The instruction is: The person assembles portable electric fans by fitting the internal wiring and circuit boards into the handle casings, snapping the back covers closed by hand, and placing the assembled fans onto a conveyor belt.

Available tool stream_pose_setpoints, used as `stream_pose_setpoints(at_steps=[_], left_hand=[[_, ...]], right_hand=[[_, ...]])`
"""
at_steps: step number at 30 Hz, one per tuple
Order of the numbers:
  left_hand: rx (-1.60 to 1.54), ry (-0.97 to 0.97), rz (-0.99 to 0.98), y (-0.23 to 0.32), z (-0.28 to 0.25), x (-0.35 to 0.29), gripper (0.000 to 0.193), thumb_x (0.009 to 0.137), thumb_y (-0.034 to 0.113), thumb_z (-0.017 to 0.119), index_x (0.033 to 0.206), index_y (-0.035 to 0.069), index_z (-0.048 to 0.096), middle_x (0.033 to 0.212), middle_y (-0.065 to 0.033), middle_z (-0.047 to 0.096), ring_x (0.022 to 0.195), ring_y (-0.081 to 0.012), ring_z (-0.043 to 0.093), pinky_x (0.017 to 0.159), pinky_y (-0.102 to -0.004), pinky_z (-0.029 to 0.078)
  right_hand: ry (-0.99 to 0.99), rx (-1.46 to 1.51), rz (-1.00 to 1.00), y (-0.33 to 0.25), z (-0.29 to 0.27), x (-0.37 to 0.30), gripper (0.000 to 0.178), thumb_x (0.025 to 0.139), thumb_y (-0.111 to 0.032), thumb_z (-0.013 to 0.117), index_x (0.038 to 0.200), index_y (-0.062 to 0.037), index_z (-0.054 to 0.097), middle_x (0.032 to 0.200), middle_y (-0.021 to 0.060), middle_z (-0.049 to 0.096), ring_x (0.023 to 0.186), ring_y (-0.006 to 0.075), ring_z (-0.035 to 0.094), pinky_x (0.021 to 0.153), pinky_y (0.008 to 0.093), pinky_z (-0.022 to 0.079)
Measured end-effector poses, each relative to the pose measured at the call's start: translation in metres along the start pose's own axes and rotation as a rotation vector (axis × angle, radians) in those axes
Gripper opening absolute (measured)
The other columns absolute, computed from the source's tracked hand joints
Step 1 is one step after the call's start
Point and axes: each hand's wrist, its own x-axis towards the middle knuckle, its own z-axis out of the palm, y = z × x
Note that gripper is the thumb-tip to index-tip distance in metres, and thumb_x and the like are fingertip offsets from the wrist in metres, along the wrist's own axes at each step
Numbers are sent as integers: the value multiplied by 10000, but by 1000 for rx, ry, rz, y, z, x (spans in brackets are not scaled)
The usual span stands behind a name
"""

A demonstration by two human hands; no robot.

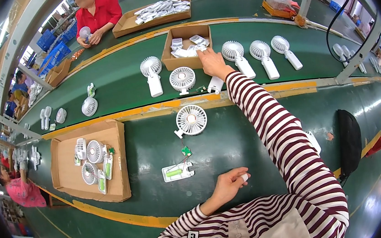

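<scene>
My right hand (213, 64) reaches across the table to a small cardboard box (185, 63), its fingers pinched at the white plastic pieces (186, 52) inside. Near my body, my left hand (228, 187) is curled closed above the table. Something small and white shows at its fingertips; I cannot tell whether it is a part or a finger covering. In front of me lies an opened handheld fan: a round fan head (191, 120), a green circuit board (186, 151) on thin wires, and a white handle shell (178, 172) holding a green battery.
At left, a cardboard tray (123, 162) holds several opened fans. Along the green conveyor (118, 87) stand white fans, including a fan head (182, 79) and a finished fan (152, 76). A black pouch (349, 142) lies right. Across, a person in red (98, 13) handles a fan.
</scene>
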Motion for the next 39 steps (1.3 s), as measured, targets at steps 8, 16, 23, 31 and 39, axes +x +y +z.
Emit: stream_pose_setpoints(at_steps=[8,16,23,31,39], left_hand=[[1287,253,810,161,-83,117,252,749,49,498,976,27,605,929,-186,601,804,-359,581,712,-442,462],[1854,233,383,178,-119,220,235,702,101,567,924,69,638,895,-162,635,873,-322,604,739,-424,487],[1652,463,547,173,-139,192,159,731,115,535,807,39,651,793,-208,621,750,-358,612,701,-433,492],[1228,557,801,191,-163,74,189,759,19,519,917,8,621,804,-130,618,681,-218,598,637,-292,467],[1471,592,933,162,-148,-13,380,757,-88,433,1116,-22,535,1096,-139,528,926,-210,565,735,-262,474]], right_hand=[[36,19,79,17,-30,-1,119,676,-91,624,769,-19,609,765,178,618,814,324,581,676,415,498],[12,-25,37,38,-186,-97,130,684,-113,606,753,-18,550,719,138,561,796,307,528,660,419,443],[-34,156,-45,-23,-275,-242,179,604,-63,637,715,-45,498,686,100,523,714,285,511,577,390,449],[-215,669,120,-81,-295,-328,195,677,-129,646,809,-33,539,696,91,537,729,262,522,553,381,431],[-119,1004,323,-82,-309,-333,283,690,-118,684,918,1,568,735,108,561,666,237,553,572,320,438]])
